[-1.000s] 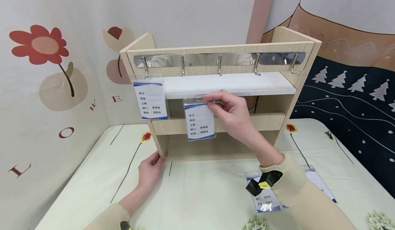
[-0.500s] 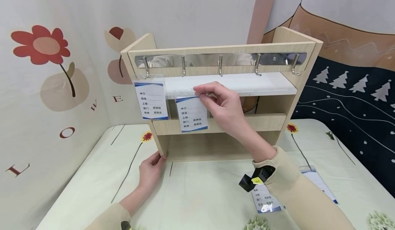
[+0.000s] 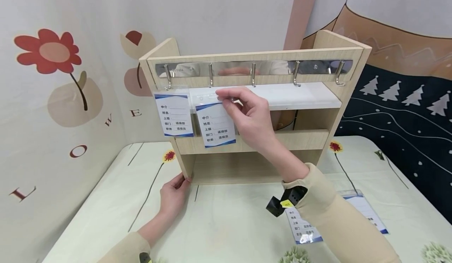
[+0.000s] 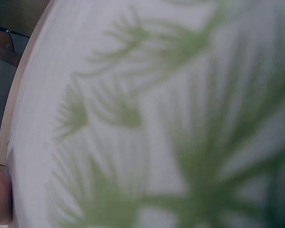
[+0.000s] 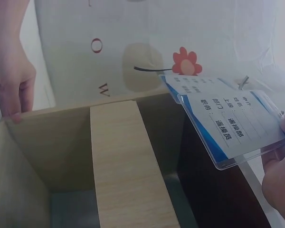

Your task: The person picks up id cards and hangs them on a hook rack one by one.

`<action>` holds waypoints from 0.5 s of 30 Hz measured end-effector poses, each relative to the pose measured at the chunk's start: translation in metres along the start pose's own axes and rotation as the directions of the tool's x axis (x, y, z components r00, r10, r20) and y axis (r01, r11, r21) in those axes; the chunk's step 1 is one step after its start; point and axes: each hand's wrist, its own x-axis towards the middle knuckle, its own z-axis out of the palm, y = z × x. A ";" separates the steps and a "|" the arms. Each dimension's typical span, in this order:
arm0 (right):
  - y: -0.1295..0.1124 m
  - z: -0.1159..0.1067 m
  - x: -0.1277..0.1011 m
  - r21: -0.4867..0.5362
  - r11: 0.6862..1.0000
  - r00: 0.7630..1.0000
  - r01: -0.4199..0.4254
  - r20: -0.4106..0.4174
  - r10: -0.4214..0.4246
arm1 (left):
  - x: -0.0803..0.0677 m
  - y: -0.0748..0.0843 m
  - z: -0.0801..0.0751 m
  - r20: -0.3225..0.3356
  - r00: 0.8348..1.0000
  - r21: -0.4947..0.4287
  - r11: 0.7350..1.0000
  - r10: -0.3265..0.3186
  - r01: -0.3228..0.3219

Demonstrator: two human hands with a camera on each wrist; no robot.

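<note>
— The right hand (image 3: 247, 116) has carried that clear plastic badge sleeve with the blue-edged white card (image 3: 214, 125) up and to the left; a second ago it hung lower, down in front of the middle shelf

— Where is it now?

— Just under the second hook from the left on the shiny metal hook rail (image 3: 254, 68), its top edge against the white shelf board. Thumb and forefinger pinch the top right corner of the sleeve, the other fingers curled behind

— And the neighbour?

— A matching badge sleeve (image 3: 174, 114) hangs from the leftmost hook, just beside the held one, their edges close to touching

— The other hand?

— The left hand (image 3: 173, 196) rests on the pale flower-print tablecloth (image 3: 106, 204), fingers relaxed, fingertips touching the near left foot of the light wooden desktop rack (image 3: 247, 137)

— Anything else lying about?

— Two more badge sleeves (image 3: 363, 212) flat on the cloth at the near right, partly under the right sleeve
</note>
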 end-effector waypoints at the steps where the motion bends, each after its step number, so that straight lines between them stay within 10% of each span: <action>1: 0.000 0.001 0.000 0.002 1.000 1.000 0.001 0.000 -0.001 | 0.000 0.000 0.000 0.000 1.000 -0.002 1.000 0.003 -0.003; 15: -0.010 0.009 0.008 0.022 0.999 0.998 -0.037 -0.051 0.038 | 0.000 -0.002 0.000 0.002 1.000 -0.004 1.000 0.017 -0.017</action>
